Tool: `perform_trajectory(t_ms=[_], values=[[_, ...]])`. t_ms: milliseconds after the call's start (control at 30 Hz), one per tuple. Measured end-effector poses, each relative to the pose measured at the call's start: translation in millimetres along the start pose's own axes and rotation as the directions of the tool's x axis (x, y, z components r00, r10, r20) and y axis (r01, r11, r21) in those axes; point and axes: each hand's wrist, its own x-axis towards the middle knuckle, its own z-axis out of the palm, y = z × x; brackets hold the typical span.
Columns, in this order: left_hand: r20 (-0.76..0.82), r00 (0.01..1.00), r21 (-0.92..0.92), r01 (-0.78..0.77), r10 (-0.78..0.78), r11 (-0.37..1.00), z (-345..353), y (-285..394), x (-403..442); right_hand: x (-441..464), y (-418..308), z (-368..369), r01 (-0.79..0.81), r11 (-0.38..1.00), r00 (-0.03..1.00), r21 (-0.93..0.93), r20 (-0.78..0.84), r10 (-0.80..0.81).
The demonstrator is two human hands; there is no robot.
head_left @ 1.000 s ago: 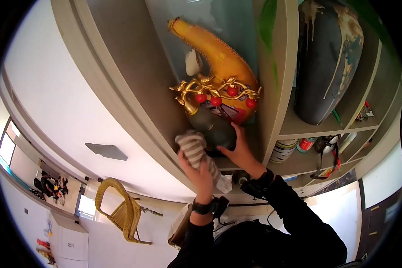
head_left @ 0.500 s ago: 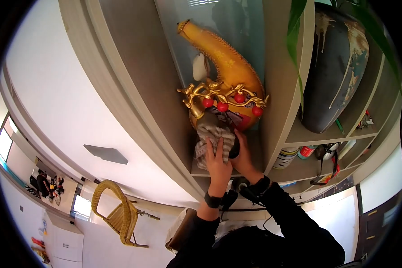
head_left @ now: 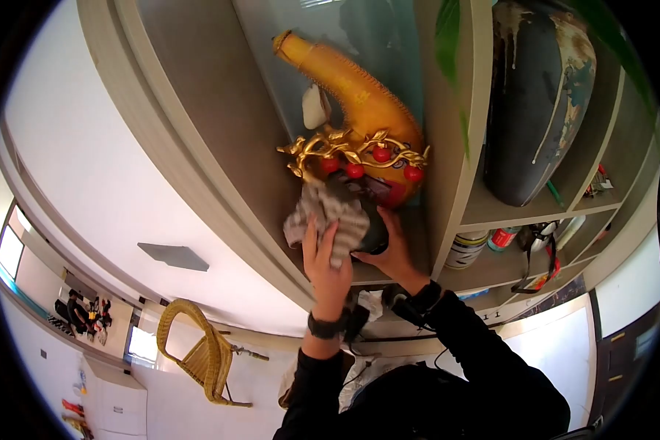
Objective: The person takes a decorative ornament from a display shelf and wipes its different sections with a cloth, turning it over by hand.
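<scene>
A grey-and-white striped cloth lies bunched under the fingers of my left hand, against the lower end of a gold branch ornament with red balls. My right hand grips the ornament's dark rounded base from the right, thumb in front. The cloth covers the left part of this base. Behind the ornament, inside the shelf compartment, stands a yellow-orange, horn-shaped leather vessel with stitched edges. A pale tag-like piece hangs beside its neck.
Shelf walls close in on both sides. Right of them are a tall dark vase, green leaves, a jar and a red-labelled can. A wicker chair stands at lower left; a person is far off.
My left hand has moved left with the cloth, which now spreads wider and uncovers more of the dark base. My right hand stays at the base. The whole view has shifted slightly.
</scene>
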Motion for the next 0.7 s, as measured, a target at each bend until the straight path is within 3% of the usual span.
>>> perform_trajectory(t_ms=[67,100,167,333,367,433,700], values=[[0.114,0.985,0.082,-0.140,0.130,0.987,12.0,-3.9,26.1,0.6,-0.6,-1.0,-0.022,1.000,1.000,-0.022,0.012,0.022],[0.111,0.984,0.080,-0.145,0.136,0.986,17.1,-4.9,29.9,0.5,1.3,0.3,-0.001,1.000,1.000,-0.022,0.001,0.001],[0.252,0.964,0.163,-0.131,0.087,0.978,27.9,-10.5,34.6,0.8,2.3,0.5,0.029,0.999,0.999,-0.020,-0.016,-0.029],[0.337,0.935,0.130,-0.162,0.110,0.978,34.3,-14.5,11.7,1.6,7.5,1.6,0.045,0.999,0.998,0.023,-0.035,-0.044],[0.339,0.934,0.129,-0.163,0.111,0.978,35.8,-12.7,6.6,-0.7,11.4,3.4,0.043,0.999,0.998,0.023,-0.037,-0.043],[0.329,0.941,-0.039,-0.066,0.075,0.997,37.5,-10.4,-0.4,-1.7,15.7,5.7,0.056,0.998,0.995,-0.035,-0.077,-0.058],[0.308,0.949,-0.147,-0.018,0.063,0.989,22.5,-14.6,-26.0,-1.4,11.0,2.8,0.041,0.999,0.998,0.033,-0.041,-0.040]])
